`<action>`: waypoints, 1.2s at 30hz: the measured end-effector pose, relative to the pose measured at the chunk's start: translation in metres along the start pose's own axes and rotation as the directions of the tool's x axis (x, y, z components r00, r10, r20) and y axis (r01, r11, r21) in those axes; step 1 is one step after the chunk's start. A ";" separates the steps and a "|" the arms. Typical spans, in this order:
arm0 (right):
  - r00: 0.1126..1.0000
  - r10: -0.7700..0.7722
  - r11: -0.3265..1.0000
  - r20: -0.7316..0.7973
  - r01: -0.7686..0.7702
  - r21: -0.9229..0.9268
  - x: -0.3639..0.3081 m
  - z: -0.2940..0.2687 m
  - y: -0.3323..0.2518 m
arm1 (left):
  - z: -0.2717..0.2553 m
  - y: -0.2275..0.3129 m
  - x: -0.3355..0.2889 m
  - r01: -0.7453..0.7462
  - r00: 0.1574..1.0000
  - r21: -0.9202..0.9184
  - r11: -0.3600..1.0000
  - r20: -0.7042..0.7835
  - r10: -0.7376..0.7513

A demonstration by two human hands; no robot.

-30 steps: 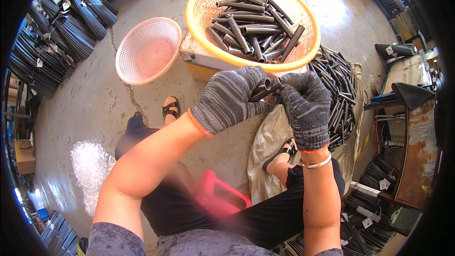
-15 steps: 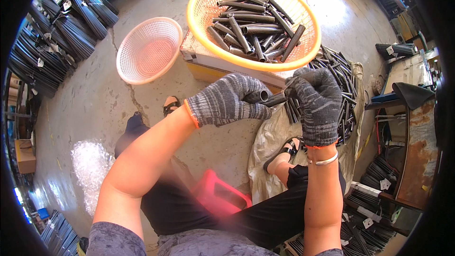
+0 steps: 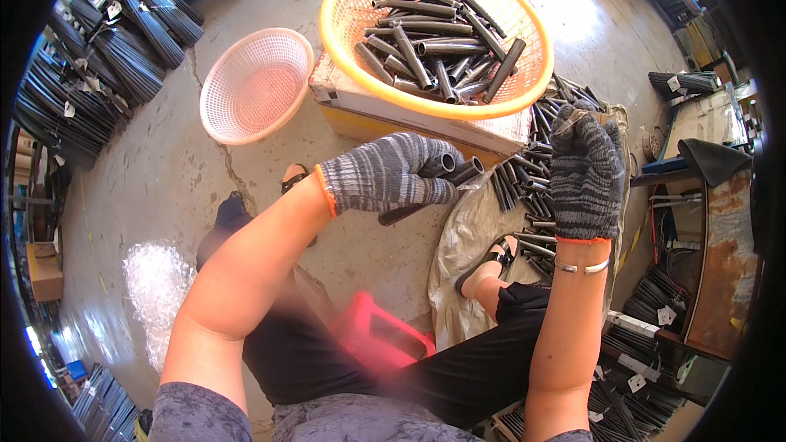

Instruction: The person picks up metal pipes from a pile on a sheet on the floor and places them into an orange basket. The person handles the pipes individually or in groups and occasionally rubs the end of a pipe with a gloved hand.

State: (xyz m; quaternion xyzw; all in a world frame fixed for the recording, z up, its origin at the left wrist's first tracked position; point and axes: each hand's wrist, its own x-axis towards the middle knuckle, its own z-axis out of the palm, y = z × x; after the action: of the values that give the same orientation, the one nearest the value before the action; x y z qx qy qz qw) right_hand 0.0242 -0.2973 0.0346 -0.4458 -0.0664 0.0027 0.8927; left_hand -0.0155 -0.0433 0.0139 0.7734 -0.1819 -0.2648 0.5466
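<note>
My left hand point(image 3: 385, 172), in a grey striped knit glove with an orange cuff, is closed around short black tubes point(image 3: 469, 170). Two open tube ends show beside its thumb, and a dark length juts out below the palm. Off to the right, my right hand point(image 3: 585, 176) wears a matching glove and is raised, its fingers curled together. Something thin and brownish, too small to name, shows at its fingertips. Beyond both hands, a yellow-orange mesh basket point(image 3: 437, 111) holds many similar black tubes point(image 3: 442, 29).
Under the basket stands a cardboard box point(image 3: 409, 120). A pale pink basket point(image 3: 214, 106) sits on the floor to the left. Loose tubes point(image 3: 536, 168) lie piled on a tan sheet point(image 3: 446, 278) at right. Near my legs are a red plastic stool point(image 3: 368, 327) and clear plastic wrap point(image 3: 155, 295).
My right hand has moved right, away from the tubes and my left hand. My left hand has shifted slightly left and keeps hold of the tubes.
</note>
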 end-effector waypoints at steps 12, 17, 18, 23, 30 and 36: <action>0.988 -0.091 0.994 -0.127 0.098 0.055 0.007 -0.014 -0.004 | -0.001 -0.004 0.000 -0.151 0.988 0.169 0.974 0.042 0.146; 0.991 -0.117 0.980 -0.059 0.125 0.157 0.012 -0.028 -0.014 | -0.006 -0.008 0.001 -0.099 0.995 0.299 0.949 0.010 0.100; 0.992 -0.109 0.981 -0.067 0.118 0.154 0.012 -0.031 -0.015 | -0.007 -0.003 -0.001 -0.071 0.997 0.230 0.971 -0.001 0.073; 0.951 -0.162 0.976 -0.263 0.194 0.101 0.019 -0.037 -0.020 | -0.012 -0.003 -0.001 -0.004 1.000 0.157 0.988 0.012 0.002; 0.882 -0.206 0.977 -0.424 0.206 -0.046 0.032 -0.063 -0.044 | -0.019 -0.009 -0.008 0.086 0.996 0.060 0.994 -0.029 -0.084; 0.764 -0.234 0.972 -0.601 0.176 -0.155 0.026 -0.055 -0.042 | -0.028 -0.003 -0.018 0.131 0.989 -0.265 0.955 -0.035 -0.145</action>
State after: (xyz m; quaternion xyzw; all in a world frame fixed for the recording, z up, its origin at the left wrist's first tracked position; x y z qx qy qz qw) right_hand 0.0544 -0.3647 0.0380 -0.4519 0.1793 -0.2430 0.8394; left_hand -0.0127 -0.0115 0.0220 0.7121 -0.0761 -0.3030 0.6287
